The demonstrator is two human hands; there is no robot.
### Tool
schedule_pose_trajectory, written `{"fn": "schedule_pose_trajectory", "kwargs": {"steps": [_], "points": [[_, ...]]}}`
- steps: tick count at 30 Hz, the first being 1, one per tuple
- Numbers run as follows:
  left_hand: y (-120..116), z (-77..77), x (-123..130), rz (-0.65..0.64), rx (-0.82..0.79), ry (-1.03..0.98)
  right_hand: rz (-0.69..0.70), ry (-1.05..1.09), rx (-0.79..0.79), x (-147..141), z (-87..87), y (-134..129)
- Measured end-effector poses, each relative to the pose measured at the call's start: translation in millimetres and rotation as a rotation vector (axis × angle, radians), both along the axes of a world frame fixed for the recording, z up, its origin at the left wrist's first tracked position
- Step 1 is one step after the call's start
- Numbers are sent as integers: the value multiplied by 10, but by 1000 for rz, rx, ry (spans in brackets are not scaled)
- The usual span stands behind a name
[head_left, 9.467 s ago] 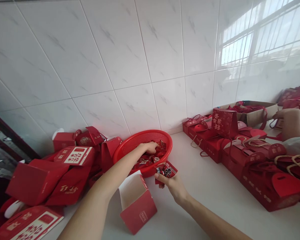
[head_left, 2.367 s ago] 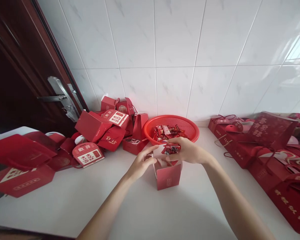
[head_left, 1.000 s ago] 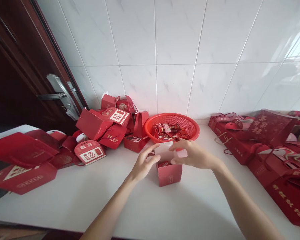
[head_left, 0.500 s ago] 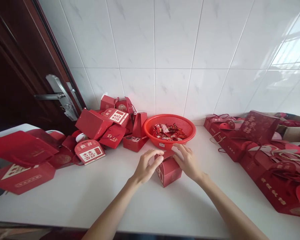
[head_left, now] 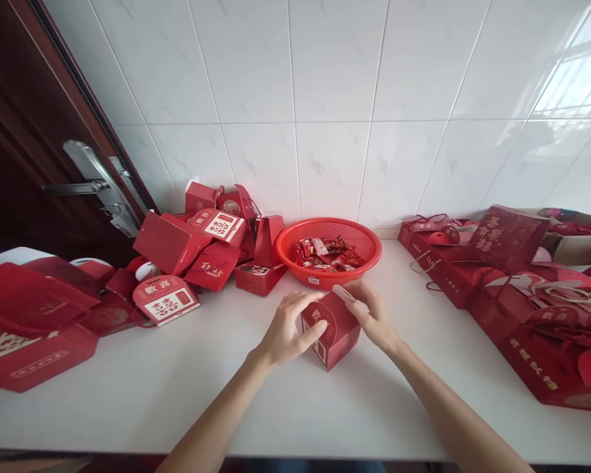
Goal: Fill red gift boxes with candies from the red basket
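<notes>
A small red paper gift box point(head_left: 339, 322) with pale characters on its side stands upright on the white table in front of me. My left hand point(head_left: 291, 328) wraps round the box's left side, with the thumb on the near face and the fingers over the far top edge. At the right, my right hand point(head_left: 374, 318) pinches a rounded flap point(head_left: 349, 299) whose pale underside shows. The inside of the box is hidden. Just behind the box sits a red plastic basket point(head_left: 329, 279) holding wrapped candies point(head_left: 328, 255).
Several red gift boxes point(head_left: 170, 243) are piled at the back left, with a larger open one point(head_left: 44, 361) farther left. Along the right, more red boxes point(head_left: 502, 315) with cord handles stand packed together. A tiled wall point(head_left: 335, 157) and a dark door point(head_left: 39, 118) bound the table point(head_left: 201, 394).
The front flap of the box has folded down over the top. My right hand has turned and now pinches the right flap, while my left hand grips the side. The view shifted slightly.
</notes>
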State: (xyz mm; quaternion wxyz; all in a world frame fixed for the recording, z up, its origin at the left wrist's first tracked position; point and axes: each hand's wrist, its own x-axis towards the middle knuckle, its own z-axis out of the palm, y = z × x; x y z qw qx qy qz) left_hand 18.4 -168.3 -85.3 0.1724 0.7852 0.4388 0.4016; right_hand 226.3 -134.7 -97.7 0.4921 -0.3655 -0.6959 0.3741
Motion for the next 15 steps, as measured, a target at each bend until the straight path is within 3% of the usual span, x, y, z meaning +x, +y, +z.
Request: {"fn": "schedule_pose_trajectory", "kwargs": {"steps": [15], "points": [[-45, -279, 272, 103, 138, -105, 73, -196, 190, 68, -39, -9]]}}
